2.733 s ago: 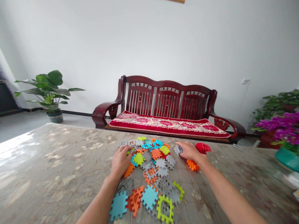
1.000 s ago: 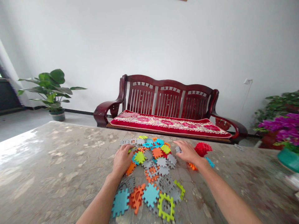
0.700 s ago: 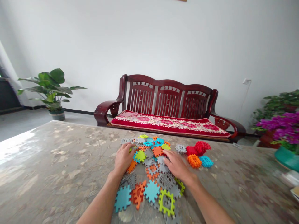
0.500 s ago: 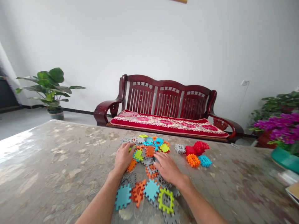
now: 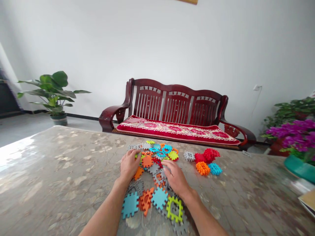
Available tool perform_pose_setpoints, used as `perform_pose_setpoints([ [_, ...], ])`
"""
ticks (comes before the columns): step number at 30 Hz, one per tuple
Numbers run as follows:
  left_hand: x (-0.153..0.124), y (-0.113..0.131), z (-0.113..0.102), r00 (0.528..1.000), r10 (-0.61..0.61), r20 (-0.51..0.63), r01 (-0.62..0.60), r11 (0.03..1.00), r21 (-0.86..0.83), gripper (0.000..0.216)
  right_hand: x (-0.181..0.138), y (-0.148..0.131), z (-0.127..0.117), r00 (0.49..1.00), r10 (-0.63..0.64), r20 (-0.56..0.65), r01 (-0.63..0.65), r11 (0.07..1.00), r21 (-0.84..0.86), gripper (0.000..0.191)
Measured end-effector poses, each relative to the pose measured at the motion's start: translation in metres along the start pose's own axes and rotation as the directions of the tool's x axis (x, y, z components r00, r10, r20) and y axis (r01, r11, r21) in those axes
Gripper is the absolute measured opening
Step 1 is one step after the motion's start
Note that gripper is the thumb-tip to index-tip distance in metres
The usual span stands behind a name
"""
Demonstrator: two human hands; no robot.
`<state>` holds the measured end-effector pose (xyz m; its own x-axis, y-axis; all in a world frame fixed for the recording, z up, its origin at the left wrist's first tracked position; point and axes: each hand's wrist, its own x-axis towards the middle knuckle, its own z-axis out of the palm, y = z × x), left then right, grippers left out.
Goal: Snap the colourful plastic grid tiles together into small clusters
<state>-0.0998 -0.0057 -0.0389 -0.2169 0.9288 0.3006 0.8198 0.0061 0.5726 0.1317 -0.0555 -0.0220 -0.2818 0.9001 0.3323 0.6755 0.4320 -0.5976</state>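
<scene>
A heap of flat toothed plastic tiles (image 5: 157,177) in grey, orange, blue, lime and red lies on the marbled table (image 5: 61,170). My left hand (image 5: 129,166) rests palm down on the heap's left side, fingers flat beside an orange tile (image 5: 147,161). My right hand (image 5: 175,178) lies on the middle of the heap, fingers spread over grey tiles. To the right sits a small separate group: a grey tile (image 5: 189,156), red pieces (image 5: 208,154), an orange piece (image 5: 203,168) and a blue piece (image 5: 215,168).
A dark red wooden bench (image 5: 177,114) with a red cushion stands behind the table. A leafy potted plant (image 5: 52,95) is on the floor at left. Purple flowers in a teal pot (image 5: 297,147) and a book corner (image 5: 307,201) are at the right edge.
My right hand left the small group at right, where a grey tile now lies, and moved left onto the middle of the heap. Tiles shifted a little. My left hand stayed put.
</scene>
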Motion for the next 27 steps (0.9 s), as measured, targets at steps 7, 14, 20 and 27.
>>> perform_pose_setpoints([
  [7, 0.000, -0.002, 0.003, 1.000, 0.021, -0.005, -0.021, 1.000, -0.009, 0.031, -0.005, 0.042, -0.013, 0.958, 0.223, -0.181, -0.249, 0.959, -0.136, 0.043],
  [14, 0.001, -0.002, 0.003, 1.000, 0.023, -0.008, -0.023, 1.000, 0.013, 0.031, -0.005, 0.045, -0.019, 0.958, 0.270, -0.099, -0.286, 0.930, -0.232, 0.046],
  [20, 0.002, -0.006, 0.006, 0.999, 0.032, -0.022, -0.032, 0.999, 0.003, 0.031, -0.006, 0.041, -0.022, 0.956, 0.282, -0.079, -0.293, 0.924, -0.246, 0.043],
  [27, 0.004, -0.009, 0.008, 0.998, 0.048, -0.027, -0.048, 0.999, 0.002, 0.031, -0.005, 0.040, -0.026, 0.946, 0.254, -0.202, -0.300, 0.920, -0.251, 0.039],
])
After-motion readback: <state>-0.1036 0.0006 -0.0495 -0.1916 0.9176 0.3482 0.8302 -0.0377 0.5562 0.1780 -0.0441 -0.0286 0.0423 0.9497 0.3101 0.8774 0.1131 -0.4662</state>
